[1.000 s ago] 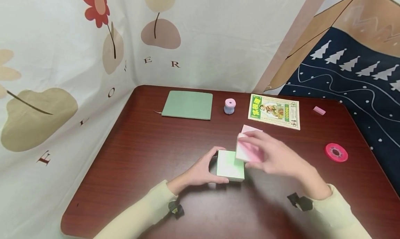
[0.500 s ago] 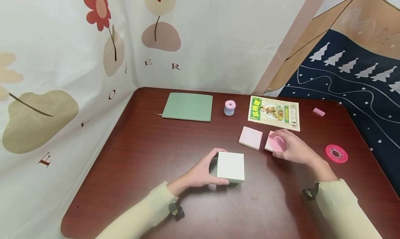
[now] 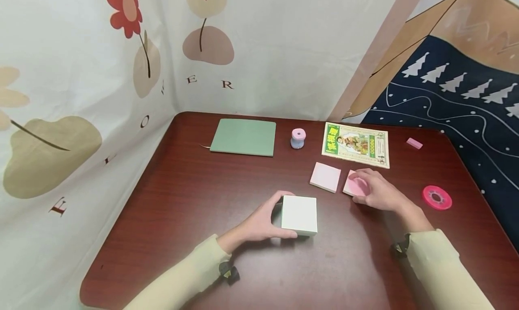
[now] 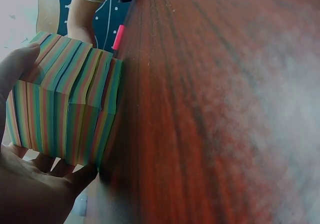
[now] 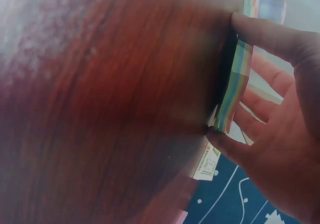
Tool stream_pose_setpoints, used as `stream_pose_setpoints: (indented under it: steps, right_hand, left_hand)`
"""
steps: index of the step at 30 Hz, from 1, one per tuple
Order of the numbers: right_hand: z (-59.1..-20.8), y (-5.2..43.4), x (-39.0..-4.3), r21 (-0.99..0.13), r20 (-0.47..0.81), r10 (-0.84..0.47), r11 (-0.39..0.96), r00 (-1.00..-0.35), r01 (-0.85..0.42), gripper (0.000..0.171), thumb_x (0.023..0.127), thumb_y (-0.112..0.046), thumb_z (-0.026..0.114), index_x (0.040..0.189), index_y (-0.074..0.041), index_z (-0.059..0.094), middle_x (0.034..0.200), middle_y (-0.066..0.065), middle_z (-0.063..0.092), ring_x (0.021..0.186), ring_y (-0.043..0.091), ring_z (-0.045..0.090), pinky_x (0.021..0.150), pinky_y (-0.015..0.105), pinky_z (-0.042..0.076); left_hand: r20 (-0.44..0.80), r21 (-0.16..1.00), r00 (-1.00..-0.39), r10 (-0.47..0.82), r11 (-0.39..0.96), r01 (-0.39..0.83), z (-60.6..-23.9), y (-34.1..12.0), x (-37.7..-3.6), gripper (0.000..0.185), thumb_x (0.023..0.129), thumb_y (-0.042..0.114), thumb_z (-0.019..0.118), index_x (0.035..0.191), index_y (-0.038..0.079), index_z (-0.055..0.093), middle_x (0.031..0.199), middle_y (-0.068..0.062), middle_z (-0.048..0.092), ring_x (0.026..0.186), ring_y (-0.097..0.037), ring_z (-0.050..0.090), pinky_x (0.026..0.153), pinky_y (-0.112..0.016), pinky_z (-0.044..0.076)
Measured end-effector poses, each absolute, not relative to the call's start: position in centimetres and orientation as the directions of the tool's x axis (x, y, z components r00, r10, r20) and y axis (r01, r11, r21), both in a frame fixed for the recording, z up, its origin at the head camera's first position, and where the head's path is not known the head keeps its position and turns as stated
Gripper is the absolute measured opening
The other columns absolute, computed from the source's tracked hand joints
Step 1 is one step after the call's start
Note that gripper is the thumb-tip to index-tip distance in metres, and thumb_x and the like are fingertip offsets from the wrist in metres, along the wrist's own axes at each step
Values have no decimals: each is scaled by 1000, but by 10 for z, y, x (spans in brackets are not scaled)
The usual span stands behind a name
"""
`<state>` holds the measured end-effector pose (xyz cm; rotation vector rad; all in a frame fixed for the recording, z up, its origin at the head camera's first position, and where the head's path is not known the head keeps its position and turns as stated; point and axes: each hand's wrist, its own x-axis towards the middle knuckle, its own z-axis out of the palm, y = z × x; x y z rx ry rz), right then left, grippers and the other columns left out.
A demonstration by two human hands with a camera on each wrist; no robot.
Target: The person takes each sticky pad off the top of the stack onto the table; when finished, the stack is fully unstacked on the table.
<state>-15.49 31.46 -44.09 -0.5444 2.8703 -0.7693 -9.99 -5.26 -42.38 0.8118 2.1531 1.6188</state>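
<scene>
And the right hand (image 3: pixel 379 193) is down: a second ago it had the pink pad (image 3: pixel 355 186) up beside the striped block (image 3: pixel 299 213), and now that pad is low over the tabletop (image 3: pixel 259 274), away to the right. The left hand (image 3: pixel 261 221) hasn't budged.

Only a slim gap separates the right fingers' pad from the second pad (image 3: pixel 325 177) on their left. Beyond those fingertips lies the printed leaflet (image 3: pixel 356 144); to their right comes the pink ring (image 3: pixel 436 206), then the table's edge. Tabletop stretches between the two hands.

Right thumb and fingers pinch opposite edges of the pink pad, spread to its width; whether its whole underside touches down, I can't tell. Left thumb and fingers, spread wide, grip opposite sides of the block, its white top facing up between them.
</scene>
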Motion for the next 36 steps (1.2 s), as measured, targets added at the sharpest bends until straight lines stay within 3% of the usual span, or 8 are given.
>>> stream_pose_setpoints:
  steps: [11,17,22,27,31,36]
  right_hand:
    - [-435,313,-152,-468,-66,-365,833,-929,-294,62,77,-20,83,132,-5,58,137,26,44,124,43,36,98,65,36]
    - [-412,290,-145,-449,49,-396,811,-917,-374,60,78,-20,82,131,-4,59,138,21,45,128,40,37,101,62,35]
    - [-388,250,-130,-459,157,-487,734,-859,-500,55,82,-24,80,132,-11,60,140,14,48,129,32,41,100,53,40]
    - [-378,207,-109,-482,184,-610,628,-771,-612,57,86,-42,74,136,-21,58,146,3,44,133,23,41,101,46,43]
    - [-383,183,-98,-464,192,-688,564,-700,-683,64,84,-51,73,137,-19,56,149,1,41,133,21,41,103,44,41]
    - [-394,170,-93,-431,167,-722,559,-671,-708,71,81,-50,76,139,-18,54,149,5,41,133,21,40,102,43,41]
  left_hand:
    - [62,949,-793,606,211,236,-424,-52,-100,77,71,9,87,135,9,44,123,-4,57,115,-19,49,102,-55,37]
    - [61,950,-789,612,207,234,-424,-52,-101,77,71,8,87,135,8,44,124,-4,57,116,-21,49,103,-54,36]
    - [80,950,-784,615,190,246,-435,-52,-104,79,70,9,88,136,9,44,124,-3,57,118,-23,49,104,-53,36]
    - [87,942,-781,618,205,267,-462,-53,-111,84,69,18,90,137,22,42,126,8,54,118,-15,49,103,-45,38]
    - [82,929,-779,622,235,285,-467,-54,-113,84,69,30,90,137,29,41,128,12,53,116,-11,50,101,-41,40]
    - [59,923,-777,626,263,282,-466,-55,-113,84,70,33,90,137,30,40,131,11,51,113,-13,51,97,-41,43]
